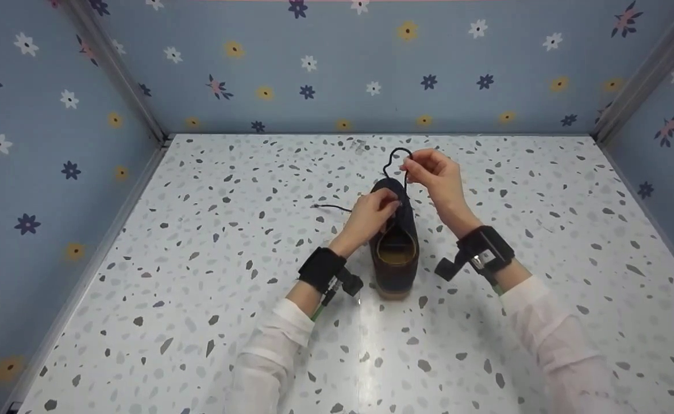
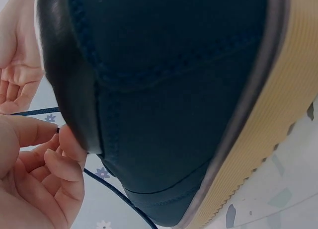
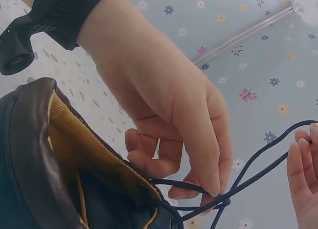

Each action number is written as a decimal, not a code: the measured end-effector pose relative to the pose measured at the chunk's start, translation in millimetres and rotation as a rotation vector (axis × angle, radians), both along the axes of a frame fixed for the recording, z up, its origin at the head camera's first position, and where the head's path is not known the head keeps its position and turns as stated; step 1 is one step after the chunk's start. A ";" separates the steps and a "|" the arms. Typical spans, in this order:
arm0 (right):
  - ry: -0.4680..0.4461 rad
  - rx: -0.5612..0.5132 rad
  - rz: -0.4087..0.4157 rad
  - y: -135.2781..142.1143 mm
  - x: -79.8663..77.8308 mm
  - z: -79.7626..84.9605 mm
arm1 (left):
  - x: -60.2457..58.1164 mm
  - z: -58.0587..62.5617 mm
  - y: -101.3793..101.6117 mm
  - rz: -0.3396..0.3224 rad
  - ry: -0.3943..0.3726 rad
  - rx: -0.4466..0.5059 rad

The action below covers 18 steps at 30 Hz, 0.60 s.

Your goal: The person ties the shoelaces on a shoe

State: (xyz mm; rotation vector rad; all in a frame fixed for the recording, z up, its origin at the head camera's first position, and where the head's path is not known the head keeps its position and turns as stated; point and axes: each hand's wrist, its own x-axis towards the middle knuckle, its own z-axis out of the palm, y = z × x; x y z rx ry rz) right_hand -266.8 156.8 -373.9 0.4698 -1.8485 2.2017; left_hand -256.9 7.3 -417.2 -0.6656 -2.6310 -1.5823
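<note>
A dark blue shoe (image 1: 391,282) with a brown collar, tan lining and pale ribbed sole (image 2: 258,124) stands on the table, toe pointing away. Over its lacing, my left hand (image 1: 371,214) pinches dark shoelace between thumb and finger; in the right wrist view this left hand (image 3: 169,100) has strands crossing at its fingertips. Farther forward and to the right, my right hand (image 1: 440,178) pinches the other shoelace (image 1: 393,152), which arches in a loop above the toe. At the right edge of the right wrist view, only the fingers of my right hand (image 3: 304,174) show.
One lace end (image 1: 332,206) trails left across the speckled white table (image 1: 227,259). Blue flowered panels (image 1: 337,69) enclose the back and sides. Each wrist wears a black band with a small camera, the right one (image 1: 446,268) jutting out beside the shoe.
</note>
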 end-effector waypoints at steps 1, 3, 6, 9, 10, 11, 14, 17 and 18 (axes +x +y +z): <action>0.001 0.004 0.002 -1.0 -0.5 0.2 | 0.0 0.2 -0.1 -0.002 -0.002 -0.002; 0.002 0.010 0.008 -2.6 -1.3 0.3 | -0.1 0.3 -0.1 -0.004 -0.003 -0.008; 0.005 0.014 0.015 -4.1 -2.8 0.2 | -0.5 -0.4 -0.2 -0.006 0.003 -0.016; 0.004 0.004 0.021 -5.0 -4.3 0.6 | -1.0 -1.2 -0.3 -0.006 0.009 -0.016; 0.002 -0.001 0.023 -5.2 -4.8 0.7 | -1.1 -1.2 -0.4 -0.005 0.011 -0.015; -0.001 -0.006 0.026 -5.3 -5.3 0.9 | -1.1 -1.1 -0.4 -0.004 0.013 -0.013; -0.006 -0.015 0.036 -5.5 -7.0 1.7 | -0.4 -0.6 -0.7 -0.008 0.009 0.002; -0.002 -0.020 0.043 -5.3 -9.7 2.9 | 0.9 -0.1 -0.7 -0.013 0.012 0.021; 0.002 -0.020 0.044 -5.4 -10.7 3.4 | 1.3 0.0 -0.7 -0.015 0.011 0.027</action>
